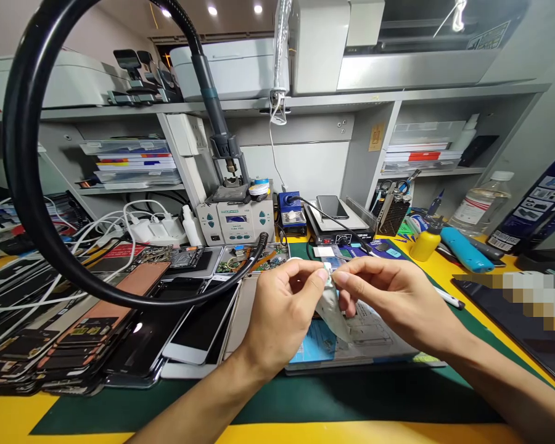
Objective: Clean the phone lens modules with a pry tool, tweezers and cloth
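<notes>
In front of me, my left hand (282,305) and my right hand (391,293) meet with their fingertips close together. Thumb and forefinger of each pinch the top of a small, cloudy plastic bag (333,316), which hangs tilted down to the right. Something white and pale green shows between the fingertips, too small to make out. Beneath the hands lies a flat grey panel (374,339) with a bright blue patch on its left, partly hidden by my hands. It rests on a green mat (305,398).
Stacked phones and phone parts (87,333) cover the left side. A thick black hose (23,154) loops in front of the hot air station (235,219). At right stand a yellow bottle (425,245), a teal cylinder (467,250) and a clear bottle (481,200).
</notes>
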`<action>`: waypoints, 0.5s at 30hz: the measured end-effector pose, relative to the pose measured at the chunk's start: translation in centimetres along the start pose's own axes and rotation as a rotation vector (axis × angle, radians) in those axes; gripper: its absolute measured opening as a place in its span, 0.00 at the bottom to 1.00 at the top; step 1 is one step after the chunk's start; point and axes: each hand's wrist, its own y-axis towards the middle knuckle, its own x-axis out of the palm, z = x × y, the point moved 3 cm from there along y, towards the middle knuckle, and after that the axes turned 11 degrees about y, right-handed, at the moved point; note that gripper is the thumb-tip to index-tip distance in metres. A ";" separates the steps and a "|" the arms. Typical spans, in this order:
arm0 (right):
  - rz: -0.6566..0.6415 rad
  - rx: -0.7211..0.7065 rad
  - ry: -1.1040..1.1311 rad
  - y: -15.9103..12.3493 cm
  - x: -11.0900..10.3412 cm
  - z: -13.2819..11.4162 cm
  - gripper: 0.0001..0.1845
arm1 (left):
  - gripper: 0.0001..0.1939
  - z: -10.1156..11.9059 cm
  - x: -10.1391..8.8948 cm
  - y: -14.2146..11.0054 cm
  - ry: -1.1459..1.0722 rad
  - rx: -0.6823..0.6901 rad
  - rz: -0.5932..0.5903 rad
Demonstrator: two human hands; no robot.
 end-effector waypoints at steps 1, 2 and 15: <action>-0.007 0.015 0.008 0.0 -0.1 0.0 0.16 | 0.09 0.0 0.0 0.0 0.007 0.006 0.003; -0.016 0.029 0.015 0.0 -0.1 0.0 0.17 | 0.08 0.1 0.0 0.0 0.015 0.013 0.004; -0.063 0.102 0.028 0.1 -0.4 0.0 0.19 | 0.06 0.1 0.2 -0.5 0.168 0.160 0.046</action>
